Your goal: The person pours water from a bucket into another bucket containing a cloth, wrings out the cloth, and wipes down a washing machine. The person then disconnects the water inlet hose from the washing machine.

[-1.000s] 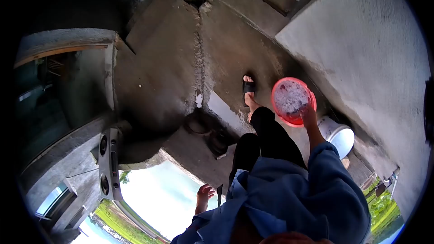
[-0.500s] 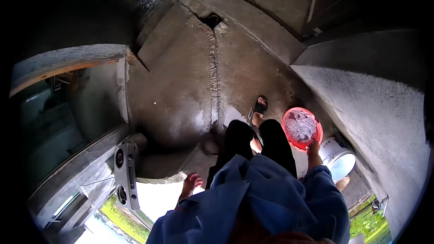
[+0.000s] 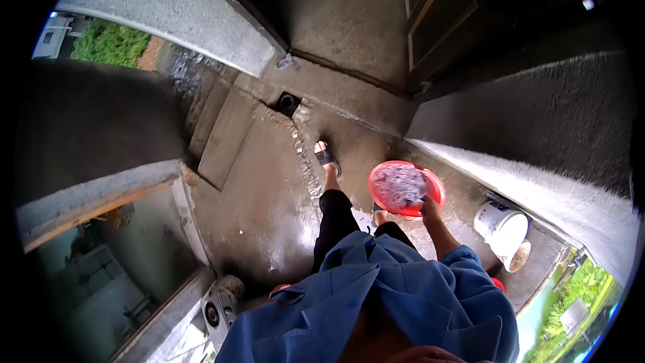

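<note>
A red plastic basin (image 3: 438, 191) is tilted at my right side, with mottled greyish-white, foamy-looking contents (image 3: 398, 185) in it. My right hand (image 3: 431, 208) grips its near rim, the fingers partly hidden against the basin. Low at my left side, only a small reddish bit of what seems to be my left hand (image 3: 279, 289) shows past the blue jacket. Its fingers cannot be made out.
Wet concrete floor (image 3: 248, 208) runs ahead, with a rough seam leading to a square drain hole (image 3: 287, 103). A white bucket (image 3: 500, 226) lies tipped by the right wall (image 3: 484, 161). A raised doorway sill (image 3: 336, 87) crosses ahead; a two-burner stove (image 3: 216, 312) stands at lower left.
I have stepped forward toward the drain, one foot now well ahead. The basin has come along in my right hand, leaving the bucket behind. My left hand has dropped mostly behind the jacket.
</note>
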Demonstrator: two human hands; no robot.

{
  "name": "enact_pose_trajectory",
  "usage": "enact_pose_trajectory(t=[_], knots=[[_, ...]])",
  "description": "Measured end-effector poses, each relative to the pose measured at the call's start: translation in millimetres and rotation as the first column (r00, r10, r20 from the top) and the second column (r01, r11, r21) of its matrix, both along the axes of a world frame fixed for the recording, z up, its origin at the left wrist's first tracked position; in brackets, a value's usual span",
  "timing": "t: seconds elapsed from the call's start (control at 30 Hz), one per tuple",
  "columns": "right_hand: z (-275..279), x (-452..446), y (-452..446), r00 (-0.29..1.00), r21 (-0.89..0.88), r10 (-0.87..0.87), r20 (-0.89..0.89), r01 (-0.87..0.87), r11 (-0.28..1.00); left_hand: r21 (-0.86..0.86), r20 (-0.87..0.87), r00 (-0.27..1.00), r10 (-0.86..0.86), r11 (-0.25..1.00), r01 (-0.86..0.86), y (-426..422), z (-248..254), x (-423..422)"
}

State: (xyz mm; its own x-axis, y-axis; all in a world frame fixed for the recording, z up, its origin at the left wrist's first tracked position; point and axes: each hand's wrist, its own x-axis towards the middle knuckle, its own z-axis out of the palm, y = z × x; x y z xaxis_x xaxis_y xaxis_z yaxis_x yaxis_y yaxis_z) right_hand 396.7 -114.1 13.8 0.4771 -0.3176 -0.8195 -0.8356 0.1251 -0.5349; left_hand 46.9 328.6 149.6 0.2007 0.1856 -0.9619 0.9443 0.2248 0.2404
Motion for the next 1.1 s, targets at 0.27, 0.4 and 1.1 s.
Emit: enact_pose_trajectory(t=[0.27,0.4,1.1], knots=[[25.6,106.9,156.1,0.994,0.214,-0.05,-0.101,0.071,0.974,-0.105,-0.01,0.911,0.413,0.905,-0.411,38.0,-82.9,2.9],[-20.8,155.2,219.2,0.993,0.256,0.079,-0.082,-0.056,0.965,-0.045,0.231,0.86,0.456,0.888,-0.458,28.2,-135.6,-20.9],[36.5,622.1,419.0,0.885,0.341,0.446,0.133,-0.463,0.818,0.362,0.196,0.827,0.527,0.745,-0.56,207.6,75.1,483.9]])
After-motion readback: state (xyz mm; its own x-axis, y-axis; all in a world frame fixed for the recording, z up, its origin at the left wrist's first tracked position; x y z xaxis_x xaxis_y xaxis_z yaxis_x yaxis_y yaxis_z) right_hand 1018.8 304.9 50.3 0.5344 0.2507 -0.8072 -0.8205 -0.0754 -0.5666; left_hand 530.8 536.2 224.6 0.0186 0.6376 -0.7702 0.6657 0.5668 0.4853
